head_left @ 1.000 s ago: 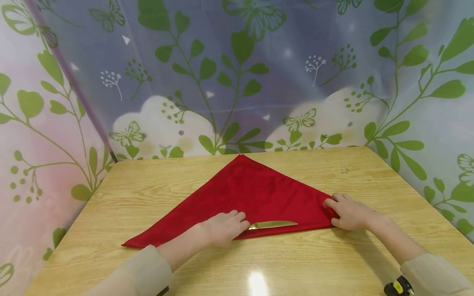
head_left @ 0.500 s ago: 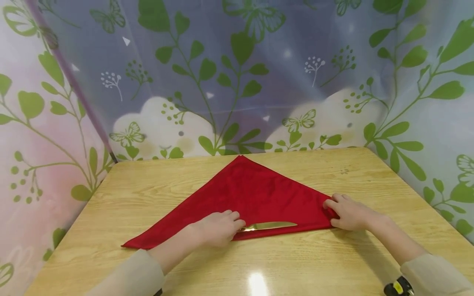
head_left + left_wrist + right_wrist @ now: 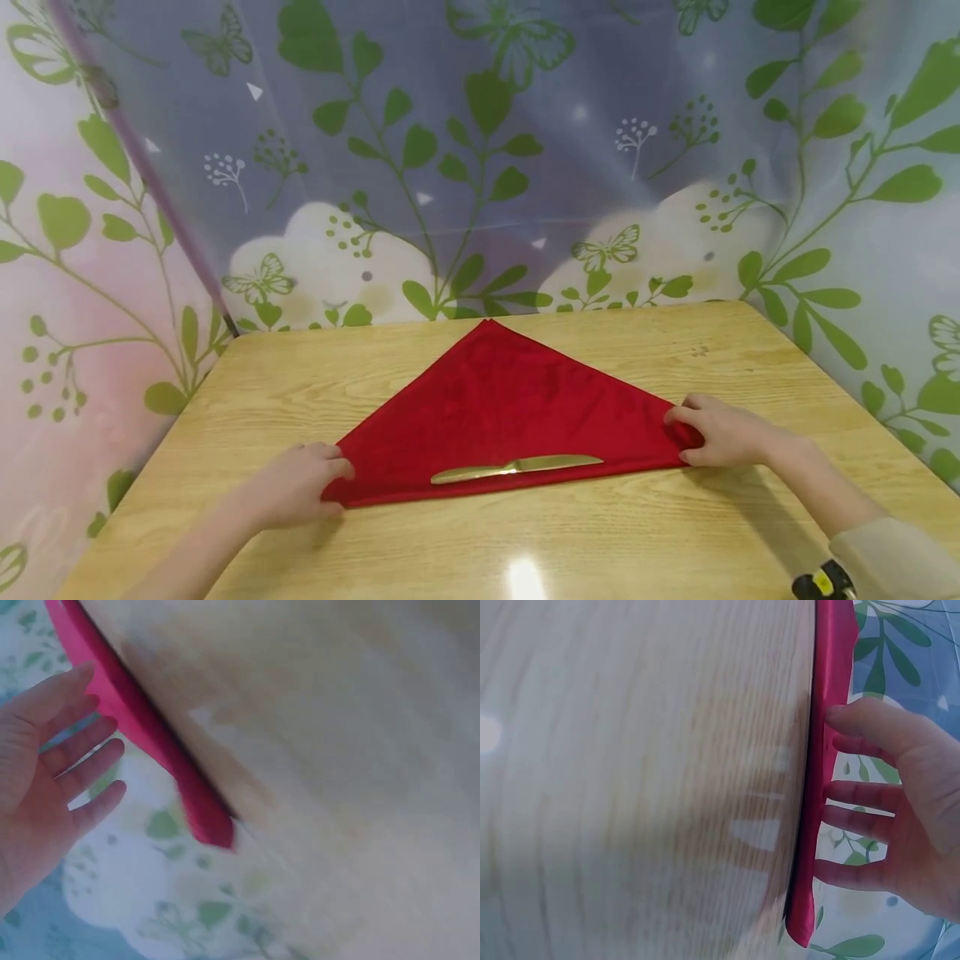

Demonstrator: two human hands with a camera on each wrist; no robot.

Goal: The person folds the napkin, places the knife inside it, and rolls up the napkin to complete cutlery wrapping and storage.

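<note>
A red cloth napkin [image 3: 510, 392], folded to a triangle, lies with its peak toward the far edge and its long side toward me. Along that near side rests a gold table knife [image 3: 517, 467], blade to the right, untouched by either hand. My left hand [image 3: 300, 487] is over the left part of the napkin, hiding its corner; in the left wrist view its fingers [image 3: 97, 735] are spread and loosely straight. At the right corner, my right hand [image 3: 723, 433] touches the cloth with thumb and fingers apart; the right wrist view shows fingertips [image 3: 840, 791] against the red edge.
The wooden table [image 3: 585, 533] carries the napkin, with bare wood in front and on both sides. A patterned fabric backdrop [image 3: 540, 167] with leaves and butterflies stands behind and beside the table. A black wrist device [image 3: 823, 582] sits by the right sleeve.
My left hand has let go of the knife handle and moved left to the napkin's left part, uncovering the whole knife. The right hand stays at the right corner, shifted very slightly right.
</note>
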